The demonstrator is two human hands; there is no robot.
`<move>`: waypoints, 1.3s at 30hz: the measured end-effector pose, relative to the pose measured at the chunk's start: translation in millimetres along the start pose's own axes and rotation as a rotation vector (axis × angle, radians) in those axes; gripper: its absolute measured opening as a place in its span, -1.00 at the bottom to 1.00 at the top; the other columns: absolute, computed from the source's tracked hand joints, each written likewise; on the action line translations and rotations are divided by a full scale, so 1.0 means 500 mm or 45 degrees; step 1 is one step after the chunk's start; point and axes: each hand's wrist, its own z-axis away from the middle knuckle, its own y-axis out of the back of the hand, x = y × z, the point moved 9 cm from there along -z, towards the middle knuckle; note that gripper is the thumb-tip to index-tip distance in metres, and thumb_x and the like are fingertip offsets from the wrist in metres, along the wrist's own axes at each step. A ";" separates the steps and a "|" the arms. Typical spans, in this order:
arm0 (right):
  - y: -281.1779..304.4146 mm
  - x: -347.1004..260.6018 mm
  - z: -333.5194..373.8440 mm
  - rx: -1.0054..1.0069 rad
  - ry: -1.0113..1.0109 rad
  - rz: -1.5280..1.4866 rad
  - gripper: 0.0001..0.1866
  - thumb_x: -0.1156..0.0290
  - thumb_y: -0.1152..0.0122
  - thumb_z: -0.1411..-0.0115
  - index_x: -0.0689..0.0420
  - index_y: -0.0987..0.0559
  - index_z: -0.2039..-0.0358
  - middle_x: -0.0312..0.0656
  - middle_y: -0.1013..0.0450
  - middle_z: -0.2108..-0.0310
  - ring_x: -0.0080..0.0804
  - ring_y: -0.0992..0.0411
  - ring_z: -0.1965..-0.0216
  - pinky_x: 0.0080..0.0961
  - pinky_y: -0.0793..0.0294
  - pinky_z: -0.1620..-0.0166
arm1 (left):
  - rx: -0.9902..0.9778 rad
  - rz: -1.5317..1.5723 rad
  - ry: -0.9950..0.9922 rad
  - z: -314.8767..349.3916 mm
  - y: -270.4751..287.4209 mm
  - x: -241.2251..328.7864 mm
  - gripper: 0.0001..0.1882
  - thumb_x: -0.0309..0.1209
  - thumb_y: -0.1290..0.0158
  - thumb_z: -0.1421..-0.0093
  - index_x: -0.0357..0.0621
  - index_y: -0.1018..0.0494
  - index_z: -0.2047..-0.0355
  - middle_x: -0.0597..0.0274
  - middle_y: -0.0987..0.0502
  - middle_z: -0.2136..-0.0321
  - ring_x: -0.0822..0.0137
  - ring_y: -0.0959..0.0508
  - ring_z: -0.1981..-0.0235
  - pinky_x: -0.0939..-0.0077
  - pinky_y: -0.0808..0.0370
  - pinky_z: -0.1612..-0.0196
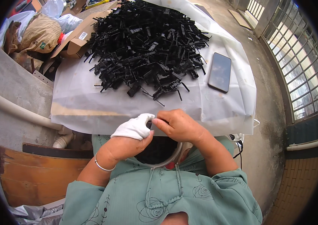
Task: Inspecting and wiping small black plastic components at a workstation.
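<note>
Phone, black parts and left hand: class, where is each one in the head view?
Phone [219, 72], head view: middle of its screen.
Black parts [147, 48], head view: middle of the pile.
Left hand [132, 128], head view: on its white glove.

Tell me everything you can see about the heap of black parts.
The heap of black parts is a tangled mound of small, plastic-looking pieces, some blocky, some with thin prongs; a few catch grey glints. It rests on the white sheet, its near edge scattered, its left side by the cardboard box. Neither the left hand nor the right hand touches it.
</note>
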 end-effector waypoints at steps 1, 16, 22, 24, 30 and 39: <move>0.035 0.003 0.002 0.186 -0.078 0.257 -0.78 0.31 -0.08 -0.17 0.20 -0.43 0.48 -0.05 -0.41 0.58 -0.11 -0.39 0.56 -0.32 -0.35 0.49 | -0.193 -0.186 0.022 0.005 -0.017 -0.006 -0.63 -0.33 0.03 -0.14 -0.31 -0.34 0.09 -0.08 -0.47 0.25 0.00 -0.49 0.25 0.29 -0.42 0.17; 0.061 -0.055 0.021 0.611 0.353 0.511 -0.89 0.46 -0.22 -0.02 0.13 -0.45 0.51 -0.28 -0.32 0.65 -0.43 -0.29 0.67 -0.48 -0.25 0.62 | 0.212 0.416 0.157 -0.071 0.000 -0.060 -0.70 -0.47 0.02 -0.16 -0.31 -0.37 0.09 0.12 -0.49 0.27 0.35 -0.49 0.34 0.55 -0.44 0.27; 0.065 0.045 0.007 0.511 -0.230 -0.388 -0.78 0.36 -0.19 -0.15 0.19 -0.41 0.53 -0.38 -0.18 0.66 -0.72 -0.08 0.59 -0.69 -0.12 0.55 | 0.158 0.840 0.073 -0.052 -0.010 -0.035 -0.68 -0.54 0.00 -0.11 -0.33 -0.35 0.09 0.20 -0.49 0.31 0.51 -0.44 0.34 0.65 -0.46 0.33; 0.051 0.033 -0.002 0.340 -0.215 -0.468 -0.75 0.33 -0.11 -0.20 0.21 -0.41 0.53 -0.37 -0.20 0.67 -0.69 -0.13 0.58 -0.65 -0.17 0.53 | 0.209 0.807 0.095 -0.047 -0.006 -0.041 -0.69 -0.53 0.00 -0.10 -0.35 -0.36 0.11 0.18 -0.50 0.30 0.49 -0.46 0.32 0.62 -0.46 0.28; 0.032 0.023 0.001 0.323 -0.148 -0.244 -0.72 0.33 0.05 -0.26 0.26 -0.43 0.50 -0.17 -0.26 0.68 -0.51 -0.19 0.61 -0.48 -0.27 0.50 | 0.336 0.647 0.052 -0.036 -0.003 -0.035 -0.70 -0.52 0.00 -0.09 -0.40 -0.37 0.15 0.07 -0.52 0.29 0.38 -0.51 0.27 0.53 -0.44 0.14; 0.005 0.052 -0.005 0.384 -0.172 -0.490 -0.73 0.33 0.05 -0.26 0.25 -0.43 0.49 -0.18 -0.31 0.67 -0.48 -0.20 0.61 -0.49 -0.28 0.50 | 0.474 0.291 -0.058 -0.028 0.008 -0.025 -0.68 -0.49 -0.02 -0.10 -0.33 -0.37 0.12 0.04 -0.50 0.29 0.32 -0.51 0.29 0.50 -0.44 0.17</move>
